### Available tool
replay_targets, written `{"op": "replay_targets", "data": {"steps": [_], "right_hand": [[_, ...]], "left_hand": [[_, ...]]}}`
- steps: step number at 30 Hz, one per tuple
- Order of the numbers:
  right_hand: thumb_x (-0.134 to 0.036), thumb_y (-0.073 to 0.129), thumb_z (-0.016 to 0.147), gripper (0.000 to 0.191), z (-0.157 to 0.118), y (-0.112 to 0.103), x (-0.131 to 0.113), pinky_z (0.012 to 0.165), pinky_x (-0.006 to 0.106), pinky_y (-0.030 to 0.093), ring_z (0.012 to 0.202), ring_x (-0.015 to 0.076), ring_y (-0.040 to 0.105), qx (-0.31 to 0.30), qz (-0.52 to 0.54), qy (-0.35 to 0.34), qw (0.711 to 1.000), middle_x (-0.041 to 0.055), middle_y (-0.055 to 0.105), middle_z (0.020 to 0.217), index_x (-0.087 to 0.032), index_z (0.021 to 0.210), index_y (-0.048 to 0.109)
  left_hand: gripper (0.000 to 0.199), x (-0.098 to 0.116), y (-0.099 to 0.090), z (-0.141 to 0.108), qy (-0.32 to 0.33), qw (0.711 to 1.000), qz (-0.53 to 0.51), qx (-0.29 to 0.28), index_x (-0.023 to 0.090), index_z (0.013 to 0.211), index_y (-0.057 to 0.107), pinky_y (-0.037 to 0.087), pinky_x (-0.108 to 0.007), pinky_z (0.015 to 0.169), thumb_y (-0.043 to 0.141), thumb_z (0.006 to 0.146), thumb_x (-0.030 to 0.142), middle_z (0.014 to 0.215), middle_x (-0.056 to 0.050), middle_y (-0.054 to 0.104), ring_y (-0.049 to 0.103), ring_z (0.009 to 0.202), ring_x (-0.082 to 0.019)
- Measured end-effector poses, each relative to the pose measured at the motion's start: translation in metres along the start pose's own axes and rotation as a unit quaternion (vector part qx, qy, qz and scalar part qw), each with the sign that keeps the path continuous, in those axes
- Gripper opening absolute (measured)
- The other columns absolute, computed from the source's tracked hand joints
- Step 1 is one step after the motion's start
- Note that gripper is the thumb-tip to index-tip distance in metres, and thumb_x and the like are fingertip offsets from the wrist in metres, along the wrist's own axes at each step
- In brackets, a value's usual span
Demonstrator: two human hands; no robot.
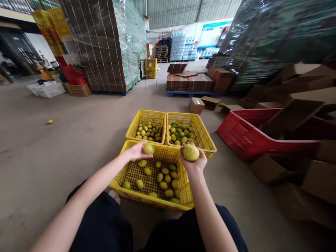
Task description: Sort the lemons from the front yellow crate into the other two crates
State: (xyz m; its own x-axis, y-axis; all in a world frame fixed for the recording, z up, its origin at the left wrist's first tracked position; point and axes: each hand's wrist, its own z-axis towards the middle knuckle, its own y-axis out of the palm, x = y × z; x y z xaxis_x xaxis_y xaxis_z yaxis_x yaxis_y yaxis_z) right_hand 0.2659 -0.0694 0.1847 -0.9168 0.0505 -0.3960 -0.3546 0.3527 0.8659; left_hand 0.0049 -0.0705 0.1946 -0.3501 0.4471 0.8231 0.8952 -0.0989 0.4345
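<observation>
In my left hand [136, 151] is a yellow-green mango [148, 148], held above the far left part of the near yellow crate [147, 199]. My right hand [196, 164] is palm up, its fingers curled round a larger, paler yellow mango [191, 153] near that crate's far right corner. Several mangoes lie loose on the near crate's slotted floor, mostly towards its right side. Behind it, side by side, are a left yellow crate [147, 112] and a right yellow crate [206, 134], both with several yellow and green mangoes.
A red crate [236, 134] and opened cardboard boxes [283, 175] crowd the right. One yellow fruit [50, 121] lies on the floor at left. Further back stand a small carton [196, 105], flattened cardboard on a blue pallet [190, 93], and a tall wrapped stack [102, 45].
</observation>
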Motion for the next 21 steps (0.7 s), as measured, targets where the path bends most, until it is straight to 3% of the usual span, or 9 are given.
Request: {"op": "replay_targets", "data": {"steps": [2, 4, 6, 8, 10, 13, 15, 17, 21], "right_hand": [[-0.025, 0.056, 0.067, 0.023, -0.001, 0.0, 0.0, 0.065, 0.035, 0.062, 0.077, 0.0208, 0.072, -0.006, -0.008, 0.008, 1.0, 0.0022, 0.074, 0.079, -0.023, 0.088, 0.063], [-0.024, 0.055, 0.067, 0.023, -0.003, 0.001, 0.001, 0.064, 0.035, 0.062, 0.076, 0.0209, 0.073, -0.001, -0.009, 0.021, 1.0, 0.0023, 0.074, 0.079, -0.023, 0.089, 0.063], [-0.023, 0.054, 0.069, 0.024, -0.005, 0.003, 0.0, 0.063, 0.035, 0.062, 0.075, 0.0211, 0.073, 0.017, -0.001, 0.034, 0.999, 0.0033, 0.075, 0.079, -0.023, 0.09, 0.064], [-0.023, 0.053, 0.07, 0.025, -0.007, 0.003, 0.0, 0.062, 0.036, 0.062, 0.074, 0.0217, 0.073, 0.034, 0.003, 0.044, 0.998, 0.0046, 0.075, 0.079, -0.021, 0.092, 0.064], [-0.022, 0.054, 0.07, 0.025, -0.01, 0.001, 0.001, 0.062, 0.038, 0.063, 0.072, 0.0225, 0.072, 0.036, -0.006, 0.049, 0.998, 0.005, 0.075, 0.078, -0.021, 0.093, 0.065], [-0.021, 0.056, 0.071, 0.023, -0.019, -0.006, 0.006, 0.062, 0.041, 0.063, 0.067, 0.0234, 0.072, 0.032, -0.046, 0.071, 0.996, 0.0048, 0.074, 0.076, -0.021, 0.092, 0.064], [-0.021, 0.056, 0.073, 0.02, -0.028, -0.013, 0.012, 0.059, 0.042, 0.062, 0.065, 0.0237, 0.071, 0.04, -0.087, 0.106, 0.99, 0.0059, 0.074, 0.075, -0.02, 0.091, 0.064], [-0.022, 0.055, 0.076, 0.017, -0.042, -0.023, 0.022, 0.057, 0.04, 0.061, 0.063, 0.0236, 0.071, 0.055, -0.132, 0.155, 0.978, 0.007, 0.074, 0.074, -0.019, 0.09, 0.064], [-0.026, 0.057, 0.083, 0.012, -0.081, -0.058, 0.053, 0.049, 0.031, 0.056, 0.057, 0.0219, 0.069, 0.09, -0.247, 0.276, 0.924, 0.0068, 0.07, 0.067, -0.016, 0.089, 0.062]], "left_hand": [[0.054, 0.035, -0.007, 0.021, -0.007, 0.998, -0.011, 0.063, 0.012, 0.117, 0.06, 0.056, -0.046, 0.089, 0.068, 0.08, 0.05, 0.106, -0.019, 0.068, 0.07, 0.094, -0.027], [0.055, 0.041, -0.016, 0.024, -0.013, 0.995, 0.012, 0.094, 0.014, 0.121, 0.059, 0.052, -0.044, 0.094, 0.065, 0.081, 0.051, 0.12, -0.021, 0.063, 0.068, 0.103, -0.026], [0.046, 0.023, -0.025, 0.011, -0.057, 0.993, 0.089, 0.048, 0.016, 0.112, 0.065, 0.051, -0.04, 0.094, 0.064, 0.083, 0.051, 0.121, -0.017, 0.066, 0.068, 0.103, -0.025], [0.046, -0.007, -0.035, -0.009, -0.137, 0.969, 0.202, -0.028, 0.017, 0.104, 0.069, 0.051, -0.037, 0.091, 0.062, 0.081, 0.056, 0.116, -0.014, 0.07, 0.069, 0.101, -0.024], [0.05, -0.036, -0.044, -0.028, -0.178, 0.922, 0.341, -0.053, 0.019, 0.098, 0.07, 0.05, -0.039, 0.089, 0.059, 0.079, 0.064, 0.112, -0.013, 0.072, 0.07, 0.101, -0.028], [0.043, -0.062, -0.057, -0.044, -0.132, 0.835, 0.534, -0.023, 0.02, 0.082, 0.068, 0.045, -0.047, 0.096, 0.074, 0.064, 0.058, 0.105, -0.015, 0.073, 0.064, 0.112, -0.039], [0.038, -0.067, -0.064, -0.047, -0.095, 0.79, 0.605, 0.003, 0.021, 0.076, 0.066, 0.039, -0.051, 0.103, 0.083, 0.055, 0.047, 0.106, -0.019, 0.072, 0.058, 0.12, -0.045], [0.037, -0.066, -0.07, -0.048, -0.084, 0.766, 0.638, 0.017, 0.02, 0.08, 0.066, 0.035, -0.055, 0.106, 0.081, 0.057, 0.045, 0.111, -0.023, 0.07, 0.056, 0.122, -0.048], [0.048, -0.049, -0.077, -0.051, -0.064, 0.758, 0.648, 0.011, 0.018, 0.107, 0.068, 0.034, -0.052, 0.108, 0.07, 0.071, 0.049, 0.129, -0.023, 0.064, 0.055, 0.126, -0.045]]}}
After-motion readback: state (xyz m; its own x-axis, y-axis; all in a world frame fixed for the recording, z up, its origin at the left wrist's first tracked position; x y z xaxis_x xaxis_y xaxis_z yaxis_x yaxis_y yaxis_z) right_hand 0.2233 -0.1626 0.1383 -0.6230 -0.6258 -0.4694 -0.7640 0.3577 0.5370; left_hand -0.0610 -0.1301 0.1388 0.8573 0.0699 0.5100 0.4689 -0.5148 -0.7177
